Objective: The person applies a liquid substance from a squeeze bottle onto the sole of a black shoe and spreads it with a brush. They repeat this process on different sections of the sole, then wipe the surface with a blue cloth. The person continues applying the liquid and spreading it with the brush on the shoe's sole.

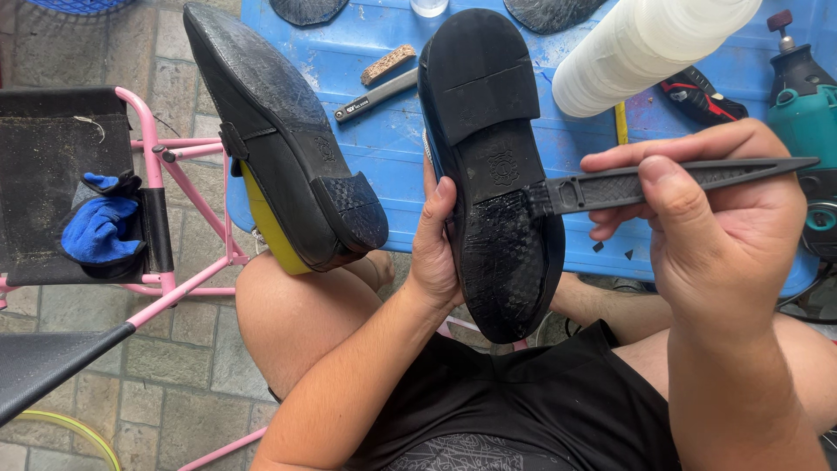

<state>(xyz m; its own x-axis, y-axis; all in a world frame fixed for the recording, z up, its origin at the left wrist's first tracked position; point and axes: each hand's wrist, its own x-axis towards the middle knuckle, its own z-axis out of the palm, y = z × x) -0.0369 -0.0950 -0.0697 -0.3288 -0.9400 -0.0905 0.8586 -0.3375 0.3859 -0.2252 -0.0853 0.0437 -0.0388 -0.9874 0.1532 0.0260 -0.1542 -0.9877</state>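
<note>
**Sole up, tool on the forepart**

Head view: the left hand (pixel 436 253) wraps its fingers around the edge of a black flat shoe with a smooth rubber sole (pixel 497 174), held sole-up near the middle of the frame — heel toward twelve o'clock, toe toward six. The grip is firm, thumb lying along the shoe's left edge. The right hand (pixel 706 218) sits at three o'clock from the shoe, fingers closed tight on a long dark grey plastic-handled tool (pixel 645 185); the tool's working end touches the sole where the shiny, textured forepart begins. That forepart looks wet or glossy.

At ten o'clock from the held shoe, a second black shoe with a yellow lining (pixel 283 148) rests sole-up, leaning against the edge of the blue plastic crate-like table (pixel 366 148). On the table, at eleven o'clock, lie a small folding knife with a grey handle (pixel 375 96) and a brown cork-like block (pixel 388 63). At one o'clock stands a white stack of plastic cups on its side (pixel 645 48); at two o'clock, a teal rotary power tool (pixel 802 113) and a black-and-red object I cannot identify (pixel 702 96).

Far toward nine o'clock, a pink metal-framed chair with a black seat (pixel 52 166) carries a blue-and-black work glove (pixel 100 227). The person's bare knees and black shirt fill the six o'clock area, above a stone-paved floor (pixel 192 384).
</note>
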